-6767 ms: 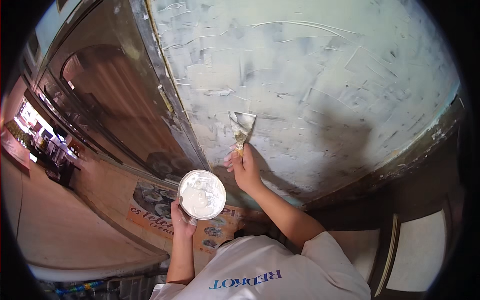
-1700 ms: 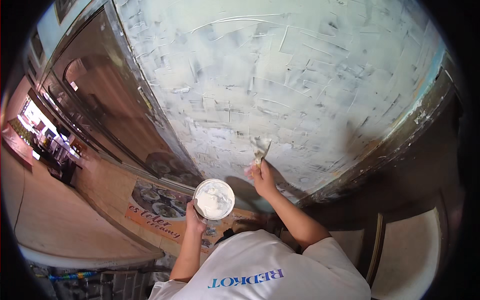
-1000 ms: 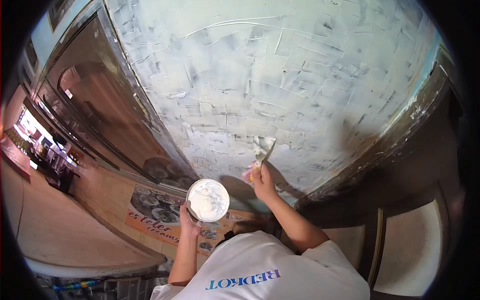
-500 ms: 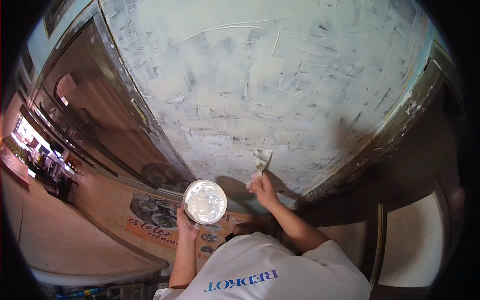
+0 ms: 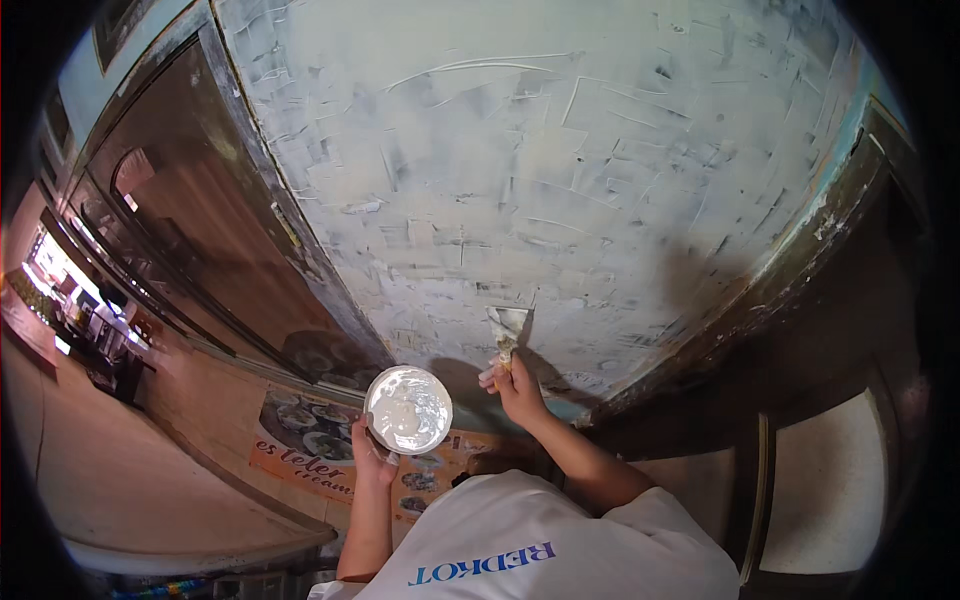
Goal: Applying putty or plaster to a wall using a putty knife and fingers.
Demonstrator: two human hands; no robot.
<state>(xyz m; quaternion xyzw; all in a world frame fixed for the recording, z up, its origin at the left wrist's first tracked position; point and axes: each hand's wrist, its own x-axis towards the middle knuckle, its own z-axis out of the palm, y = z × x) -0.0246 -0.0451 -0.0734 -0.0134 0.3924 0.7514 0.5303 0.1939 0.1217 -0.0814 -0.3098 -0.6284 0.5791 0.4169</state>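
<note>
My left hand (image 5: 374,452) grips a round tub (image 5: 409,410) of white, wet-looking paste from its side and underneath, holding it just left of centre. Fingers closed round its handle, my right hand (image 5: 515,385) holds a putty knife (image 5: 508,328). Its flared blade is smeared with white and lies at the lower part of the wall (image 5: 520,200); whether the edge touches cannot be made out. Patchy white and grey coating with ridges and strokes covers that wall.
Left of the wall is a dark-framed glass panel (image 5: 190,190). On the right runs a scuffed dark wooden frame (image 5: 800,250). An orange printed banner (image 5: 300,450) lies low behind the tub. A pale panel (image 5: 825,490) stands at lower right.
The putty knife and my right hand have shifted slightly left and a little down. The tub stays nearly where it was, held by my left hand.
</note>
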